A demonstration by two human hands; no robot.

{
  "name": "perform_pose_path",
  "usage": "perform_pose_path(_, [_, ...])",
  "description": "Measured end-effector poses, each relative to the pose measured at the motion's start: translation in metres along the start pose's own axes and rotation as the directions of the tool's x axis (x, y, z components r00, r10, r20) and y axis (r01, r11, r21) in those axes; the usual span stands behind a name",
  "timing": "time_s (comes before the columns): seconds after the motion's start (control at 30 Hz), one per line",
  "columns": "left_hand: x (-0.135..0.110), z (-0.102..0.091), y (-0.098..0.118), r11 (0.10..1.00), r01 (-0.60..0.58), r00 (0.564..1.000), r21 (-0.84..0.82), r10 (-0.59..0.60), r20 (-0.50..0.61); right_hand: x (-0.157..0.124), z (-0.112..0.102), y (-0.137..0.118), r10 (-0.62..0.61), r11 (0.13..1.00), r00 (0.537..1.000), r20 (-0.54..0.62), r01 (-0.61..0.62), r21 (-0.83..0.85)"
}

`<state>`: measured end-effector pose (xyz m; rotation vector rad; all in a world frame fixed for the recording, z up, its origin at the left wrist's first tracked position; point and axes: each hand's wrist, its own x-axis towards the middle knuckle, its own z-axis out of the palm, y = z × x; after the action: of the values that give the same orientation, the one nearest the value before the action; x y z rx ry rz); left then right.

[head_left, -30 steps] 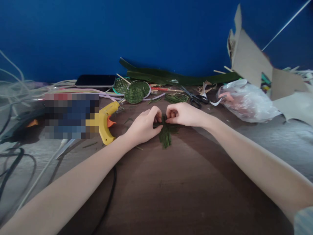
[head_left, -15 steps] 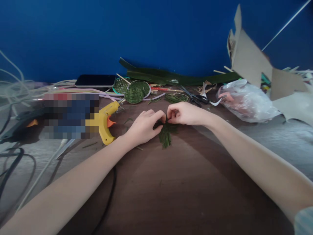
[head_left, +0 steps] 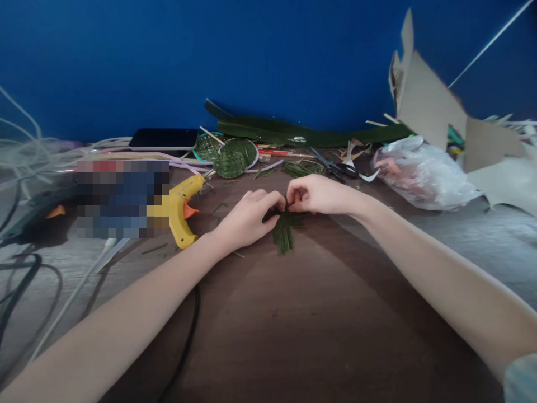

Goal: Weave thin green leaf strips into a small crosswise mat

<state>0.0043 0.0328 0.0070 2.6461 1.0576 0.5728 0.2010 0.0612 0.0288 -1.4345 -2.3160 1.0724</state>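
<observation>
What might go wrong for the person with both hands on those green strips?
The thin green leaf strips might slip or fray between the left hand and right hand.
The yellow glue gun lies close to the left wrist, so a bump seems possible.
The black cable beside the left forearm might snag.

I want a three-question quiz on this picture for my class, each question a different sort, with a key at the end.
1. True or false: the phone lies farther left in the picture than the scissors.
2. What colour is the trigger on the yellow glue gun? A) blue B) orange C) white
3. What are the left hand and the right hand placed at?

Key: 1. True. 2. B. 3. Green strips.
</observation>
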Motion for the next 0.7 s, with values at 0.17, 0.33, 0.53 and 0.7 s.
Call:
perform_pose_path(0.17, [0.0,0.001,-0.001,1.0,-0.027,0.999,0.004,0.027,-0.024,-0.001,-0.001,0.0,0.046,0.999,0.999,-0.002,-0.046,-0.005])
perform_pose_path(0.33, [0.0,0.002,0.0,0.996,-0.061,0.998,0.059,0.063,-0.03,-0.005,-0.005,-0.005,0.075,0.996,0.997,0.029,-0.076,0.044])
perform_pose_path(0.53, [0.0,0.0,-0.001,0.987,-0.134,0.991,0.089,0.134,0.005,-0.004,-0.001,-0.011,-0.055,0.961,0.998,-0.038,0.064,0.271])
perform_pose_path(0.7, [-0.001,0.002,-0.002,0.978,-0.172,0.985,0.119,0.172,0.008,-0.004,0.003,-0.014,-0.101,0.928,0.993,-0.067,0.118,0.354])
